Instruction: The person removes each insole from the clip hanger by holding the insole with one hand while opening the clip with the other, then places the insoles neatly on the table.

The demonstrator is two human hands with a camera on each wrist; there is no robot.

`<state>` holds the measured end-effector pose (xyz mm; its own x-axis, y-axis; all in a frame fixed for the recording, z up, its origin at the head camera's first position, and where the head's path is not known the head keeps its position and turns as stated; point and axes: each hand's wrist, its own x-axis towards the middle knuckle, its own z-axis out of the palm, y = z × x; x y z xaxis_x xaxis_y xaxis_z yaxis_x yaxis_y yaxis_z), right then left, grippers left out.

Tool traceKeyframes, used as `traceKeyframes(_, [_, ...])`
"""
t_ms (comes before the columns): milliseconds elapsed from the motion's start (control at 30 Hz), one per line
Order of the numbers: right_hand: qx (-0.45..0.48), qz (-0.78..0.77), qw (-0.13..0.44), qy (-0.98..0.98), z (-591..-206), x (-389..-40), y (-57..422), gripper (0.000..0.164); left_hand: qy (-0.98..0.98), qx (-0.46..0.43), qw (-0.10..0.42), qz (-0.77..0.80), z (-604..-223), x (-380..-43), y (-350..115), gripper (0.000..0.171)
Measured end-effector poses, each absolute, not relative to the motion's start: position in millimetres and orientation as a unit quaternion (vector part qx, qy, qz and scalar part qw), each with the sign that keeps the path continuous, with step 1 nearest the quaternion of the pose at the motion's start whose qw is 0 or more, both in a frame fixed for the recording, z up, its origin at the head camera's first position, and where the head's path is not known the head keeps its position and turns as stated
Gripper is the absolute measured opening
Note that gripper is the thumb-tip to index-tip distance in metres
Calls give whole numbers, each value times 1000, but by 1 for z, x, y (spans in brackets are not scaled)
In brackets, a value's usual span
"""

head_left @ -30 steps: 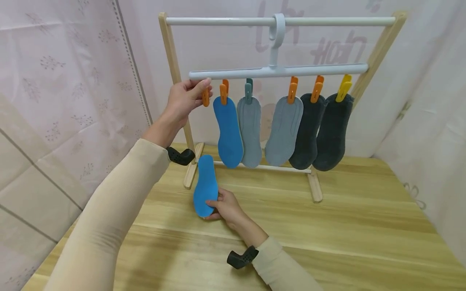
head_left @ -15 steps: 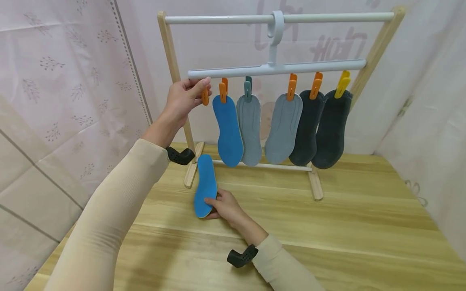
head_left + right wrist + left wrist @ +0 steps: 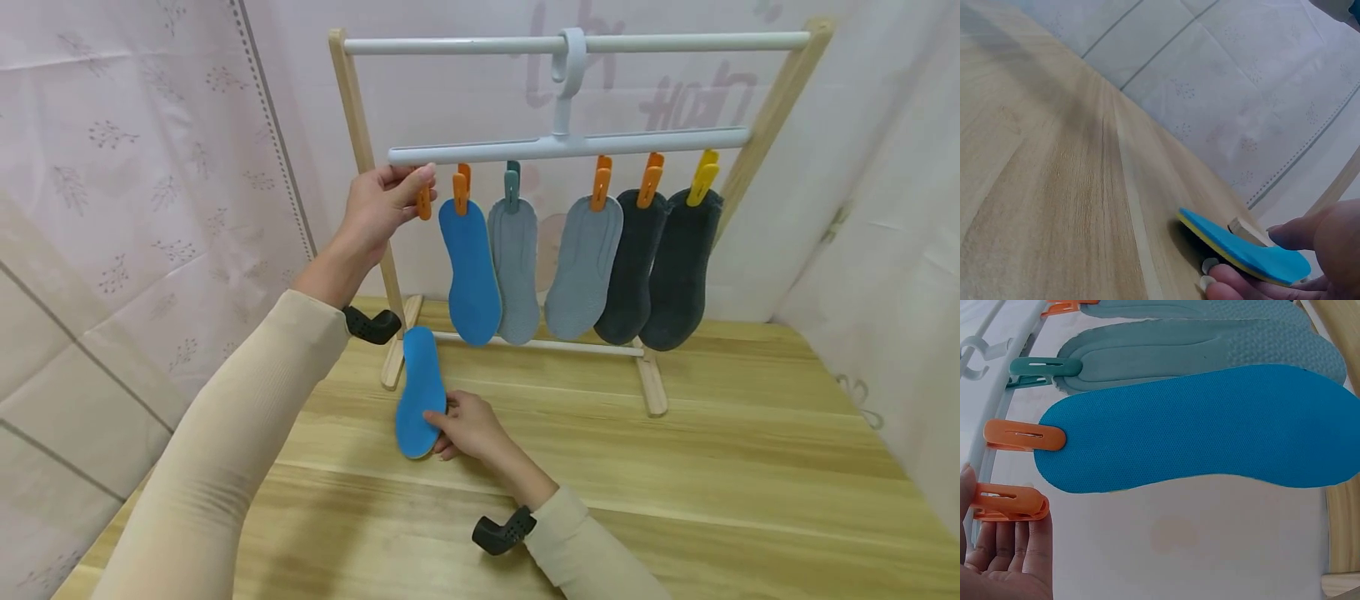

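Note:
My left hand [image 3: 386, 204] is raised at the left end of a white hanger bar [image 3: 480, 152], pinching an orange clothespin [image 3: 1010, 503] between thumb and fingers. That clothespin has nothing in its lower end. Beside it, another orange clothespin [image 3: 1025, 435] grips a hanging blue insole [image 3: 474, 275]. Low over the table, my right hand [image 3: 472, 427] pinches a second blue insole [image 3: 420, 400] by its wide end, thumb on top and fingers beneath. In the right wrist view this insole [image 3: 1241, 247] shows a yellow edge, and its narrow end points toward the rack.
Two grey insoles [image 3: 514, 275] and two black insoles [image 3: 678, 275] hang farther right from green, orange and yellow clothespins. A wooden rack [image 3: 360, 108] with a white top rod carries the hanger, its feet on the wooden table [image 3: 750, 467]. Patterned curtains [image 3: 150, 208] surround the table.
The blue insole in my right hand has dropped slightly and shifted a little left, and the fingers beneath it have moved. My left hand stays on the orange clothespin.

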<state>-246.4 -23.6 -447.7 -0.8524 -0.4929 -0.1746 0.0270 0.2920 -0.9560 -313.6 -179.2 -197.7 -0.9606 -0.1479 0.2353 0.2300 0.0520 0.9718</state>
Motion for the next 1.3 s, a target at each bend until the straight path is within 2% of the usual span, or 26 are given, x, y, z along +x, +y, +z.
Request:
traceKeyframes(200, [-167,-550,218,789,-445,-246,-21,60,-715,-26,136,-686,-198,-315,-179,39])
traceKeyframes(400, [-175,-543,197,797,-445,-248,-19,59,-717,-23,134,-684,-198,-314,-179,39])
traceKeyframes(800, [-183,-570,41,800,-422,-257,-8,36,-722,-25,134,-678,-201,-314,-180,41])
traceKeyframes(1000, [-190,-555,-23,809,-396,-259,7,39,-720,-39,138,-680,-199,-314,-179,41])
traceKeyframes(1300, [-194,-573,-64,794,-360,-261,23,45,-733,-43,133,-666,-202,-313,-183,45])
